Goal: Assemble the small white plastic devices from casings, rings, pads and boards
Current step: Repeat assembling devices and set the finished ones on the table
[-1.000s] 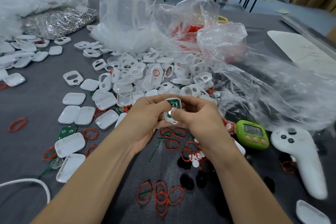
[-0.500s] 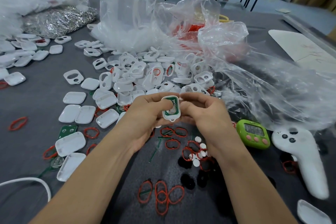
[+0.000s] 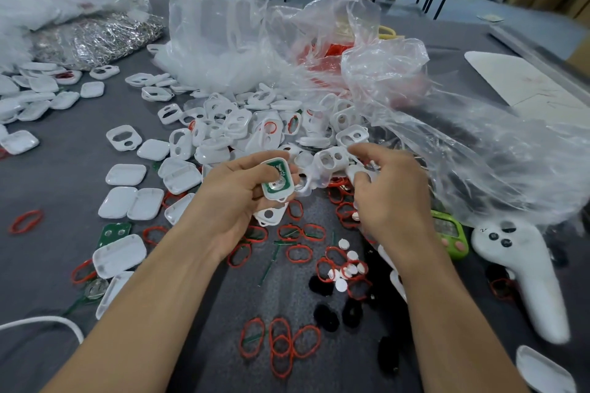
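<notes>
My left hand [image 3: 236, 198] grips a white casing with a green board [image 3: 277, 180] seated in it, face up. My right hand [image 3: 388, 198] is off to the right of it, fingers curled at the edge of the pile of white holed casings [image 3: 242, 128], index tip against a two-hole casing [image 3: 329, 163]. Whether it holds anything is hidden by the fingers. Red rings [image 3: 281, 341], white round pads [image 3: 346, 265] and black pads [image 3: 325, 316] lie on the grey table below my hands. Flat white lids [image 3: 127, 201] and a loose green board [image 3: 115, 231] lie left.
Large clear plastic bags [image 3: 223, 25] rise behind the pile and spread to the right. A bag of silver metal rings [image 3: 95, 38] sits far left. A green timer [image 3: 450, 233] and a white controller [image 3: 523, 271] lie right. A white cable [image 3: 41, 321] curves at lower left.
Both hands held the casing with the board together before. My right hand has let go and moved right to the casing pile; the left hand keeps the casing.
</notes>
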`<state>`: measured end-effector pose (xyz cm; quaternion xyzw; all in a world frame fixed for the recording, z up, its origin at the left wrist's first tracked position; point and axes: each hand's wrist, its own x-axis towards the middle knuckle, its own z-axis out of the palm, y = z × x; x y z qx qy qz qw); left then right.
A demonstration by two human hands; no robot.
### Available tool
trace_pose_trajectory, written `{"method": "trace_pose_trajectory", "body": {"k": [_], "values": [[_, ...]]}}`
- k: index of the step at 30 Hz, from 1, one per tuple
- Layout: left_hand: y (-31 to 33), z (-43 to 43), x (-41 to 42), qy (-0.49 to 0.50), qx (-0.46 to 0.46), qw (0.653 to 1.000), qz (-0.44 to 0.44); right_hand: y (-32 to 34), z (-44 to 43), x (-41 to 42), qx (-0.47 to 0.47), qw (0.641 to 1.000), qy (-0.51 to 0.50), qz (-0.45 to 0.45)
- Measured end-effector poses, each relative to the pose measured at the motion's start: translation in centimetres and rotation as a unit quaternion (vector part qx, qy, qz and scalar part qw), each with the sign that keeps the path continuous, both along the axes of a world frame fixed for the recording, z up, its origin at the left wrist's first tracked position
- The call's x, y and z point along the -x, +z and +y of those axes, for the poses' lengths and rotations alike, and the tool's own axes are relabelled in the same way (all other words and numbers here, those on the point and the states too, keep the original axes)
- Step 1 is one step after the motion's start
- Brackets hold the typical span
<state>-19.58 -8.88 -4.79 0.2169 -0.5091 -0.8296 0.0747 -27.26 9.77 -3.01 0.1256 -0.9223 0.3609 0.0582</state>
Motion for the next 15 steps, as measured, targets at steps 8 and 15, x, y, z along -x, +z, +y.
{"method": "trace_pose_trajectory", "body": {"k": [8,15], "values": [[0.3,-0.3,-0.1,0.015,-0.008,1.000,-0.005,1.5,0.2,1.7,-0.163,0.984,-0.016,-0.070],[0.5,-0.1,0.0,0.014,-0.008,1.000,-0.004,1.0,-0.8,2.4,-0.205,0.978,-0.007,-0.027]]}}
